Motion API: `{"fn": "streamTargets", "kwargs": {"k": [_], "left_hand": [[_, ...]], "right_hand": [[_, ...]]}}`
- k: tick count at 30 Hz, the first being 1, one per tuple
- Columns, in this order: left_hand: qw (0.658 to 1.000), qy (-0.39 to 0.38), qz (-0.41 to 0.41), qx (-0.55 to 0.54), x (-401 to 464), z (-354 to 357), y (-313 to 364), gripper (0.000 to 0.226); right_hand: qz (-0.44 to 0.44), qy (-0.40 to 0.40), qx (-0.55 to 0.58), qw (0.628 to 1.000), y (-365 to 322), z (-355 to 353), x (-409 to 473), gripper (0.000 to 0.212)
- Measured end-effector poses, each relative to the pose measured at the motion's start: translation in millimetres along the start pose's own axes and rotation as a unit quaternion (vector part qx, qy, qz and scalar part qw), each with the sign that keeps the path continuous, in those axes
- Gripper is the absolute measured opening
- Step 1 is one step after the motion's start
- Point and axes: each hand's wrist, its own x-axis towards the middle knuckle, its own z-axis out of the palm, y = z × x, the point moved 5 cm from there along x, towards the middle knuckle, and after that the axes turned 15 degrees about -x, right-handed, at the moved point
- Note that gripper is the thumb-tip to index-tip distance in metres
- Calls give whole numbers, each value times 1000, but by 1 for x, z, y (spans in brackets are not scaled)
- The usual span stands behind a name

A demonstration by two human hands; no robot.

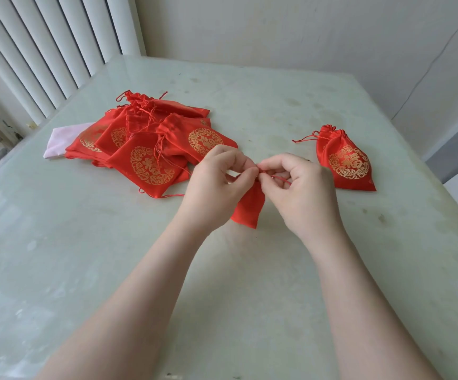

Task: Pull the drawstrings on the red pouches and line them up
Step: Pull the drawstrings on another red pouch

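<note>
A red satin pouch hangs between my two hands above the middle of the table. My left hand pinches its top edge, and my right hand pinches the thin red drawstring at the pouch's mouth. A heap of several flat red pouches with gold round emblems lies at the left. One pouch with its mouth gathered shut lies alone at the right, its strings trailing left.
The pale green table has a stained, glossy top. A pink cloth sticks out from under the heap at the left. White vertical blinds stand at the back left, and a grey wall runs behind.
</note>
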Motion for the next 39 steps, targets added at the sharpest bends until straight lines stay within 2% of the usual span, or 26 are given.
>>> {"fn": "streamTargets", "kwargs": {"k": [3, 6, 7, 9, 13, 16, 20, 25, 30, 33, 37, 39], "left_hand": [[1000, 6, 20, 9, 1, -2, 0, 20], [996, -15, 81, 42, 1, 0, 1, 9], [992, -16, 106, 65, 0, 1, 2, 11], [985, -7, 143, 99, 0, 0, 3, 19], [980, -4, 160, 118, 1, 1, 5, 19], [983, -12, 148, 111, 2, 1, 4, 13], [981, 4, 152, 119, 1, 5, 1, 13], [981, 29, 166, 94, -1, 5, -1, 11], [979, 24, 182, 87, -1, 5, -1, 33], [976, 32, 190, 99, -3, 5, -1, 31], [974, 8, 187, 130, -4, 10, 0, 26], [974, 25, 180, 138, 0, 3, -3, 20]], "right_hand": [[8, -2, 8, 1000, 0, -1, 0, 8], [12, -4, -39, 999, 1, -1, 0, 9], [21, -26, -37, 999, 3, 1, 0, 11], [58, -92, 40, 993, 6, 5, 0, 18], [152, -193, 217, 945, 13, 8, -3, 24], [215, -243, 349, 879, 16, 14, -5, 24], [264, -279, 397, 834, 19, 20, -7, 26], [316, -266, 457, 788, 21, 28, -9, 23], [308, -234, 455, 802, 23, 27, -8, 17], [302, -228, 468, 799, 22, 27, -7, 16], [293, -223, 463, 807, 20, 23, -5, 13], [305, -180, 451, 820, 23, 20, -3, 17]]}}
